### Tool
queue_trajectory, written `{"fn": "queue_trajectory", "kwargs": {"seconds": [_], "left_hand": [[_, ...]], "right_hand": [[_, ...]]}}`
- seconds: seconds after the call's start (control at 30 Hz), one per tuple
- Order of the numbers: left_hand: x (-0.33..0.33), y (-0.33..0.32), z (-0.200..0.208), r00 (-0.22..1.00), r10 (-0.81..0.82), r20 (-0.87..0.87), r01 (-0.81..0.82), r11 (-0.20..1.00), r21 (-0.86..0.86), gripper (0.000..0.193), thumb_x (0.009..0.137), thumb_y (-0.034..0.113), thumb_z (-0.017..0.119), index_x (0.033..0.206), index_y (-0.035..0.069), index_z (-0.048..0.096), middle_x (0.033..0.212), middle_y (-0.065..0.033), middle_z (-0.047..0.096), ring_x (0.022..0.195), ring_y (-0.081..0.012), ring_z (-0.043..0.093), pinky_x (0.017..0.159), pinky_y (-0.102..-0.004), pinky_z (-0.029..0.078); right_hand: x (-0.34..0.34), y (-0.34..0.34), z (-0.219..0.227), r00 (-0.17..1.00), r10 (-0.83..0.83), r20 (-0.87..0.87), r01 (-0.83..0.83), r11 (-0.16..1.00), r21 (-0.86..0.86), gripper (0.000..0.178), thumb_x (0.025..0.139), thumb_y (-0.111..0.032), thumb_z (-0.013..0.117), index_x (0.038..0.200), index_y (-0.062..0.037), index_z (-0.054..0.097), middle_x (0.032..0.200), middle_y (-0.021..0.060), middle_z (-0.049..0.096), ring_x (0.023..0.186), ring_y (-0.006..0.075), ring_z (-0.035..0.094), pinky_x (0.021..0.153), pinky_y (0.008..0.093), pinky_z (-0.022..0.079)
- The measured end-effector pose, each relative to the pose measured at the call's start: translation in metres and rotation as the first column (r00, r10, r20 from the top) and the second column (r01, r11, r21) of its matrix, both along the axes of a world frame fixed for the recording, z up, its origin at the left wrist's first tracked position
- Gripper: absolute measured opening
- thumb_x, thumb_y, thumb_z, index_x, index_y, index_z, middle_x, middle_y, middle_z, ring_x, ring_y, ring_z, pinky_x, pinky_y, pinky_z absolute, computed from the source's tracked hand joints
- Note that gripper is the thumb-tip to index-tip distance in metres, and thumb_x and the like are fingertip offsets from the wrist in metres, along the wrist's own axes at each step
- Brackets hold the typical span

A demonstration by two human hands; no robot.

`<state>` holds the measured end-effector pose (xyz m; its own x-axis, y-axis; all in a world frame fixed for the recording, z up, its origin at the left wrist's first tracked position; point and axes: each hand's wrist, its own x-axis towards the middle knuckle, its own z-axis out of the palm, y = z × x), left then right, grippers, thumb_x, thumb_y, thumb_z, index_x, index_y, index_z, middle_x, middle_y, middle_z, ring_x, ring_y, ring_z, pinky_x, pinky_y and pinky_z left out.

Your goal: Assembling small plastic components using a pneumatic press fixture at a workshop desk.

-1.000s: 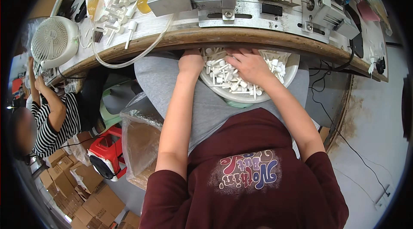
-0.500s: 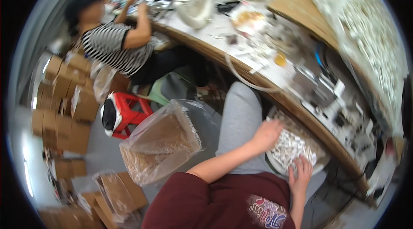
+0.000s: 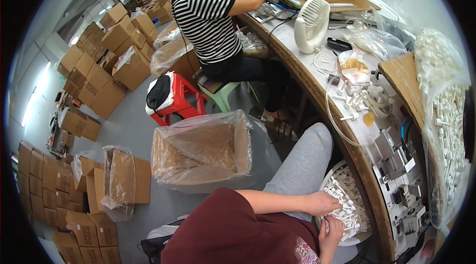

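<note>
Small white plastic parts, short stems with wider ends, fill a pale basin (image 3: 358, 239) beside my grey-trousered leg, close to the bench edge. My left hand (image 3: 322, 203) reaches across into the heap of white parts (image 3: 345, 205); its fingers are bent together at the pieces, and what they grip is hidden. Just nearer to me, my right hand (image 3: 331, 232) lies at the basin's near side, fingers bent but apart from the thumb, touching the parts. Nothing clearly held shows in it.
The wooden-edged bench (image 3: 364, 184) curves along my right with metal fixtures (image 3: 391, 157), a white fan (image 3: 312, 25) and a bag of white parts (image 3: 444, 130). A plastic-lined carton (image 3: 201, 152) stands left of my leg. Beyond are a red stool (image 3: 181, 98) and a seated co-worker (image 3: 210, 31).
My view has swung, so the bench and basin sit farther right and lower. My hands have come closer together over the parts, and the right hand's spread fingers have bent in.
</note>
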<state>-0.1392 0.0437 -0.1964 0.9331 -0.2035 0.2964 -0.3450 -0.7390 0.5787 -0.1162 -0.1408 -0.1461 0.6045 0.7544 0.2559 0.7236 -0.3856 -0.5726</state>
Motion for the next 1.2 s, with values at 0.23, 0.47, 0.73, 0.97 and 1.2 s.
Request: {"fn": "queue_trajectory", "kwargs": {"seconds": [0.23,0.47,0.73,0.97,1.2], "left_hand": [[0.002,-0.005,-0.008,0.998,-0.061,-0.015,0.061,0.998,0.027,0.042,0.082,0.019,0.063,0.122,0.009,0.059,0.088,-0.0093,0.063,0.079,-0.0304,0.066,0.067,-0.0427,0.052],[0.0,-0.002,-0.006,0.996,-0.088,-0.02,0.088,0.996,0.008,0.046,0.081,0.017,0.063,0.127,0.009,0.059,0.087,-0.0094,0.066,0.08,-0.0305,0.068,0.069,-0.0424,0.054],[0.002,0.008,0.024,0.991,-0.132,-0.003,0.131,0.988,-0.078,0.04,0.084,0.012,0.065,0.124,0.008,0.062,0.087,-0.0104,0.067,0.079,-0.029,0.068,0.068,-0.0398,0.055],[0.002,-0.004,0.044,0.982,-0.181,-0.062,0.176,0.982,-0.072,0.031,0.082,0.009,0.068,0.113,0.008,0.066,0.088,-0.009,0.065,0.08,-0.0291,0.065,0.071,-0.0389,0.053],[-0.005,-0.015,0.002,0.921,-0.387,-0.051,0.385,0.879,0.283,0.009,0.08,0.013,0.061,0.084,0.006,0.065,0.088,-0.0064,0.06,0.085,-0.023,0.06,0.073,-0.0394,0.05]], "right_hand": [[-0.001,-0.014,-0.01,1.0,0.012,-0.019,-0.013,0.998,-0.054,0.011,0.084,-0.007,0.068,0.093,-0.0017,0.066,0.092,0.0127,0.067,0.087,0.0328,0.062,0.082,0.043,0.044],[-0.006,-0.005,-0.005,1.0,0.011,-0.023,-0.013,0.998,-0.062,0.009,0.084,-0.007,0.068,0.093,-0.0033,0.066,0.09,0.0129,0.067,0.085,0.0328,0.062,0.079,0.0421,0.045],[0.004,-0.003,0.003,1.0,-0.021,0.0,0.021,0.999,0.03,0.012,0.08,-0.009,0.073,0.091,-0.0053,0.068,0.088,0.009,0.067,0.082,0.0272,0.063,0.076,0.0382,0.047],[-0.006,-0.022,0.005,0.994,-0.111,-0.009,0.111,0.993,0.041,0.012,0.081,-0.011,0.072,0.09,-0.006,0.069,0.089,0.0067,0.068,0.084,0.0245,0.065,0.077,0.0365,0.049],[0.002,-0.022,0.016,0.97,-0.241,0.027,0.235,0.961,0.149,0.01,0.079,-0.009,0.074,0.089,-0.0057,0.071,0.083,0.006,0.069,0.076,0.0246,0.065,0.072,0.0351,0.05]]}}
